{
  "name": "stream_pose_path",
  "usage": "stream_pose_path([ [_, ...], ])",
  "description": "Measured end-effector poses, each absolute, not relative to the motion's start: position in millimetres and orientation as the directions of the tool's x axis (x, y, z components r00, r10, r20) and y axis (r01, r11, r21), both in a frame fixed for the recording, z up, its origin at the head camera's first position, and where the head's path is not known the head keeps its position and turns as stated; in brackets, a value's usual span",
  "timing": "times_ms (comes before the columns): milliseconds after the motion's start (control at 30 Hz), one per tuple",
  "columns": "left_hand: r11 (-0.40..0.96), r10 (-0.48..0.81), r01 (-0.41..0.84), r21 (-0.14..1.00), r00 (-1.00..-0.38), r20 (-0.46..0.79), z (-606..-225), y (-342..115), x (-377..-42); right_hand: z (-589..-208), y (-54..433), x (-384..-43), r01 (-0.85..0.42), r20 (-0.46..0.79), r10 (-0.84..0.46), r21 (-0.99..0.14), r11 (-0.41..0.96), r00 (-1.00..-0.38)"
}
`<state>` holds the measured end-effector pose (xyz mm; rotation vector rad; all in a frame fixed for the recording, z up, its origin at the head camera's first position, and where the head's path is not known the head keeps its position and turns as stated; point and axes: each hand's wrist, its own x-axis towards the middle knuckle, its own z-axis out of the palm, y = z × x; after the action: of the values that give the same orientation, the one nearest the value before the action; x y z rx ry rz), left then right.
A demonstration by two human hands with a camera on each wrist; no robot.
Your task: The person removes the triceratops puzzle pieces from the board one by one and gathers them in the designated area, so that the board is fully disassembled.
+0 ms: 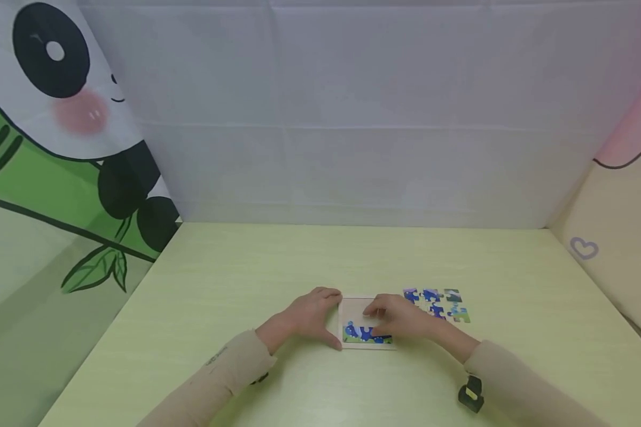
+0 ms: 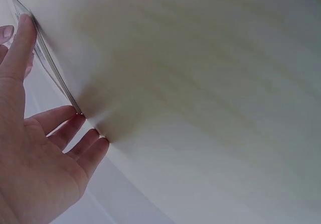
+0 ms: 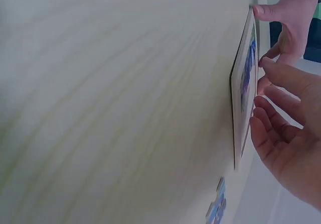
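Note:
A shallow pale puzzle tray (image 1: 352, 308) lies on the table between the hands. Along its near side a strip of joined jigsaw pieces (image 1: 359, 334) shows a blue figure over green. My left hand (image 1: 312, 314) spans the tray's left edge, thumb at the near corner and fingertips at the far one. In the left wrist view its fingers (image 2: 67, 128) meet the tray's edge without curling round it. Over the tray's right part hovers my right hand (image 1: 403, 317), which hides that side. The right wrist view shows its thumb and loosely bent fingers apart, with nothing visible between them.
Several loose jigsaw pieces (image 1: 459, 312) lie beyond the right hand, partly hidden behind it. The pale wooden table (image 1: 246, 261) runs back to a white cloth wall (image 1: 352, 148). Printed panels (image 1: 80, 201) stand at both sides.

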<state>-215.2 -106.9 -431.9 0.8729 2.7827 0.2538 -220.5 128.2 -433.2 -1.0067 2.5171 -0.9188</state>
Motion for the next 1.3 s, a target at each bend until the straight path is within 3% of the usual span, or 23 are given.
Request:
stream_pose_path([
  [500, 0.794, 0.598, 0.561, 0.235, -0.790, -0.134, -435.3, -108.1, -216.6, -439.9, 98.0, -218.8, -0.549, -0.032, -0.714, -0.615, 0.566, -0.699],
  [1300, 0.796, 0.594, 0.557, 0.237, -0.795, -0.128, -434.7, -108.6, -215.6, -437.4, 91.7, -215.0, -0.474, -0.019, -0.702, -0.724, 0.501, -0.712],
])
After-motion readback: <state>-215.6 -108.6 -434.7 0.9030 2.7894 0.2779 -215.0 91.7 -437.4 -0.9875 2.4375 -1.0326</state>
